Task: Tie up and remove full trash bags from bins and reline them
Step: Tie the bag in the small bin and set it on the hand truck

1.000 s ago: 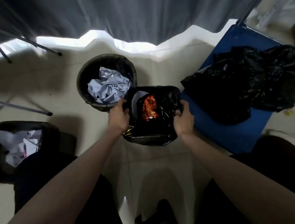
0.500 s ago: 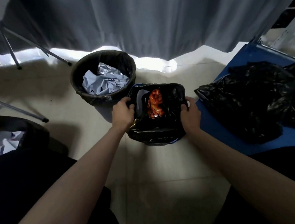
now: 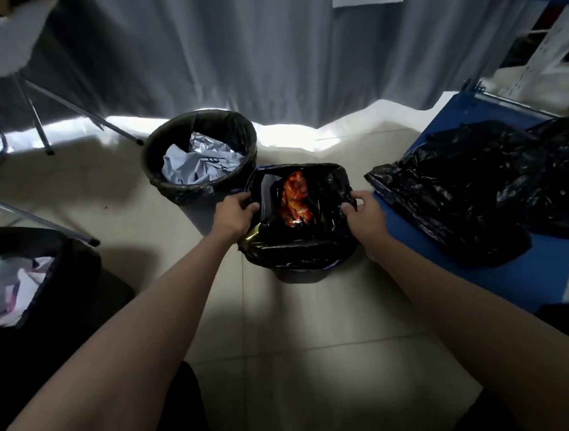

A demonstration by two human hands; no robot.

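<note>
Thin black plastic liner point(image 3: 299, 248) in small square bin: soft, slippery, light I judge; my hands, left hand point(image 3: 233, 216) and right hand point(image 3: 363, 210), pinch opposite rim edges.

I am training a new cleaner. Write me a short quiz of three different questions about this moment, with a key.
1. True or false: the left hand and right hand both grip the liner of the square bin.
2. What fills the round bin? A. crumpled paper B. bottles C. food cans
3. Fill in: the loose black bags lie on a ____ surface.

Key: 1 true; 2 A; 3 blue.
</note>
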